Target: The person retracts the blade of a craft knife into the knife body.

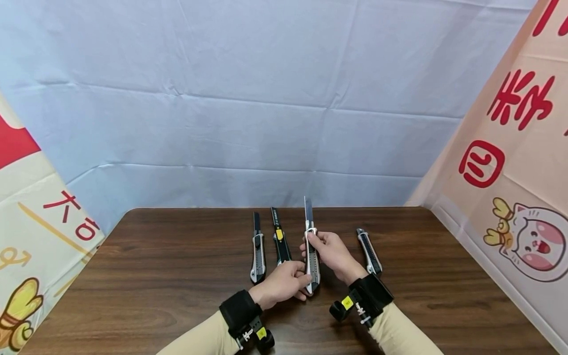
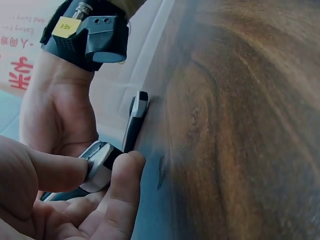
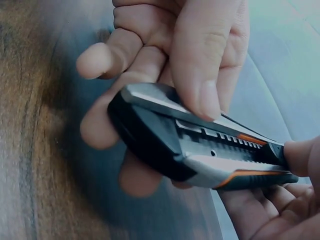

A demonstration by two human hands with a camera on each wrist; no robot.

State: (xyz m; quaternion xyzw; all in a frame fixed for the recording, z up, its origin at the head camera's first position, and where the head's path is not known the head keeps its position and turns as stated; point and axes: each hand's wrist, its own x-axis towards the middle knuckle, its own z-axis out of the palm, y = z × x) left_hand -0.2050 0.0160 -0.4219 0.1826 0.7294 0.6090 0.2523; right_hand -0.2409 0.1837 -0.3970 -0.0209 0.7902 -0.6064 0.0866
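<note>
Holding the utility knife just above the tabletop, left hand fingers clamped on its butt, right hand pinching near the slider, keeping fingertips off the extended blade.

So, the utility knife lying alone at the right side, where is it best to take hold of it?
Grip the rightmost utility knife at the middle of its handle, across the narrow sides, coming from above with the right hand. It lies flat, apart from the others, with no blade showing.
</note>
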